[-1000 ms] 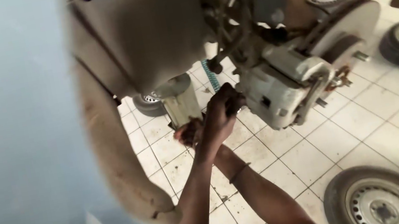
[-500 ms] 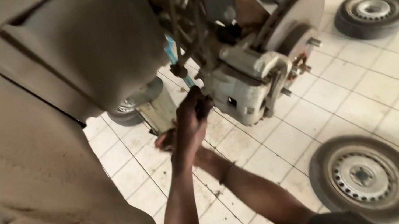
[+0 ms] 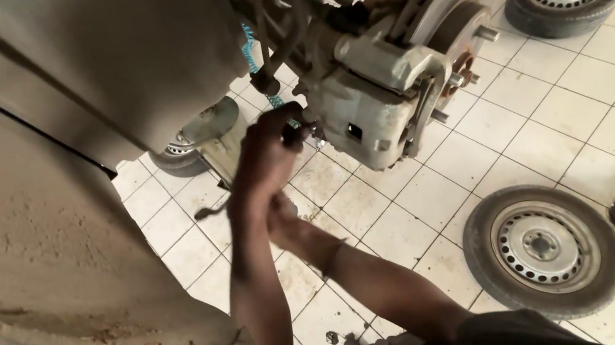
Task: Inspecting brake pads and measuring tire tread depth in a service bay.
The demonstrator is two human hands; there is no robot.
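Left hand (image 3: 263,148) clenched at the brake caliper's (image 3: 364,108) inner side, tool unclear; right hand (image 3: 281,215) below, grip hidden. Best braced square.

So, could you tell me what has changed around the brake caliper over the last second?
The view swung left and down: the brake caliper and the floor wheel now sit further right. The left hand has stayed up at the caliper's rear edge, the right hand just below it. No grip visibly changed; what they hold is unclear.

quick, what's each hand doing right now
Left hand: closed, fingers curled against the back of the brake caliper; what it grips cannot be told.
Right hand: mostly hidden behind the left; cannot tell.
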